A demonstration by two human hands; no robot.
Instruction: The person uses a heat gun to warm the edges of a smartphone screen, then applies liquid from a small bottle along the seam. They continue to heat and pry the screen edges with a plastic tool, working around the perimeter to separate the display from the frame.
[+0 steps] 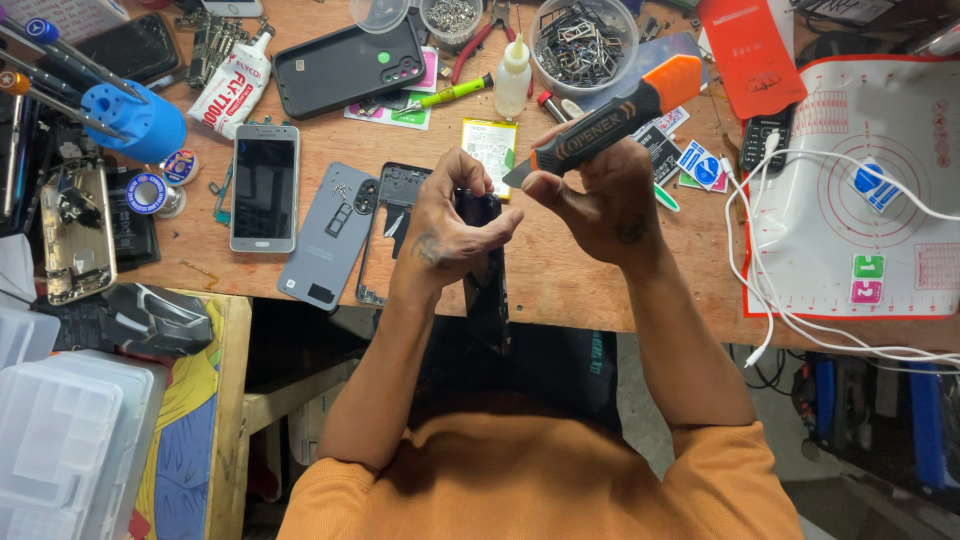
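- This is a phone repair workshop.
- A wooden workbench (560, 270) is crowded with phones and phone parts.
- A grey phone back cover (328, 238) and a silver phone (264, 187) lie on it.
- Screwdrivers stand in a blue holder (135, 120).
- Red pliers (478, 42) and a glue tube (233, 85) lie near small tubs of metal bits (580, 42).
- A white work mat (860, 190) covers one end.

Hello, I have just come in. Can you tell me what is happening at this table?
A person sits at a wooden workbench crowded with phone parts. The left hand grips a dark phone held on edge over the front of the bench. The right hand holds an orange and black scraper tool, its blade end close to the top of the phone. A silver phone, a grey back cover and a black frame lie on the bench nearby.
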